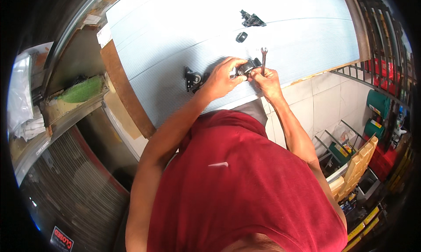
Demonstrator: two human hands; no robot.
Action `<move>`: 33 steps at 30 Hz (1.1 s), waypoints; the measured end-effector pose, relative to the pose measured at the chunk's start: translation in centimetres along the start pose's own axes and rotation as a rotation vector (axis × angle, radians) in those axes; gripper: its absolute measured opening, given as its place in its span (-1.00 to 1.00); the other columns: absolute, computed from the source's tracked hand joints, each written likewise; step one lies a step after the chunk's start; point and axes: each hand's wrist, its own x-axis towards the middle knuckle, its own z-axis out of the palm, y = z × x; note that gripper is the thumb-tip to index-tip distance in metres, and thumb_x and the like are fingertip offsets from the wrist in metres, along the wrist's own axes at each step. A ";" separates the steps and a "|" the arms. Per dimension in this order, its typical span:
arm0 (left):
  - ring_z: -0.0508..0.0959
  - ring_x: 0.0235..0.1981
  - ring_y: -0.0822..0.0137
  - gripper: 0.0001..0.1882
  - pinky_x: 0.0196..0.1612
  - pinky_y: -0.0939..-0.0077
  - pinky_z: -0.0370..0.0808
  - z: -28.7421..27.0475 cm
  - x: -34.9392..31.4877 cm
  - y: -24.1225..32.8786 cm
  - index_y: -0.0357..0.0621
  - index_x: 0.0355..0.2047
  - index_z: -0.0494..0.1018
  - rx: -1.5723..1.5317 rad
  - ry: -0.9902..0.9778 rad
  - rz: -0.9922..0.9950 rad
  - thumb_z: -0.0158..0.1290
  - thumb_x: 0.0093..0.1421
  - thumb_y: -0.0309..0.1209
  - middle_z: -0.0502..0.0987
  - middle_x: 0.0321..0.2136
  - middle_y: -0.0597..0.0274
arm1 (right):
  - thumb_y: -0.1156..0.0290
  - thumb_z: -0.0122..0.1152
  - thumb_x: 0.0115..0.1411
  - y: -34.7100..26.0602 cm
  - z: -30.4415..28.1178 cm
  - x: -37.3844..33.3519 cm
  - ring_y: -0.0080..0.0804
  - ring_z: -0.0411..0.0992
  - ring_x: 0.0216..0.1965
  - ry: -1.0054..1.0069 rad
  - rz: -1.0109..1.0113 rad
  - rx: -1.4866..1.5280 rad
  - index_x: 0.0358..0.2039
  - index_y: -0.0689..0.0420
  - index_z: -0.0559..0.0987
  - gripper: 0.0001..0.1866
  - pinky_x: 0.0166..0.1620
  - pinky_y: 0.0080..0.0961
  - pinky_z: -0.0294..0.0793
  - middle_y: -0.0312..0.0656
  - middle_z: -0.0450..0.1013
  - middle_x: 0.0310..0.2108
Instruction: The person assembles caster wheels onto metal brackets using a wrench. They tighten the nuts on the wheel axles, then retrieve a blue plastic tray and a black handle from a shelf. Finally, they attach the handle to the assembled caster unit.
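Wide tabletop (311, 37), near edge (309, 77) close; left hand (222, 78) tight on caster (247, 67), right hand (269, 82) around wrench (263, 59)

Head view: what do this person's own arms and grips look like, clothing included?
The left grip and right grip are bare, ungloved hands. No sleeve or watch shows on the left arm or right arm. The top is dark red with a small pale mark.
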 end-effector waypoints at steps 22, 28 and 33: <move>0.50 -0.05 0.35 -0.75 0.03 0.49 0.44 -0.3 -0.9 6.1 -0.30 -0.03 0.41 -0.398 0.389 0.190 0.09 0.32 -0.48 0.51 -0.08 0.11 | 0.37 0.30 0.28 -9.4 4.7 -4.7 -0.72 0.25 -0.60 -0.099 -0.047 0.098 -0.36 0.22 0.66 -0.82 -0.53 -0.68 0.25 -0.32 0.55 -0.51; 0.53 -0.12 0.39 -0.75 -0.03 0.51 0.47 -0.6 -1.6 6.4 -0.29 -0.05 0.43 -0.391 0.397 0.119 0.12 0.32 -0.44 0.54 -0.14 0.14 | 0.47 0.36 0.17 -9.2 5.7 -5.6 -0.67 0.33 -0.57 0.077 -0.429 -0.478 -0.34 0.24 0.63 -0.89 -0.50 -0.63 0.34 -0.31 0.46 -0.58; 0.52 -0.24 0.48 -0.74 -0.12 0.58 0.47 -0.4 -1.5 6.6 -0.31 -0.04 0.42 -0.602 0.387 0.029 0.09 0.35 -0.40 0.55 -0.25 0.19 | 0.44 0.31 0.20 -9.0 6.2 -6.3 -0.64 0.28 -0.56 0.132 -0.537 -0.558 -0.24 0.21 0.59 -0.85 -0.48 -0.61 0.31 -0.33 0.38 -0.57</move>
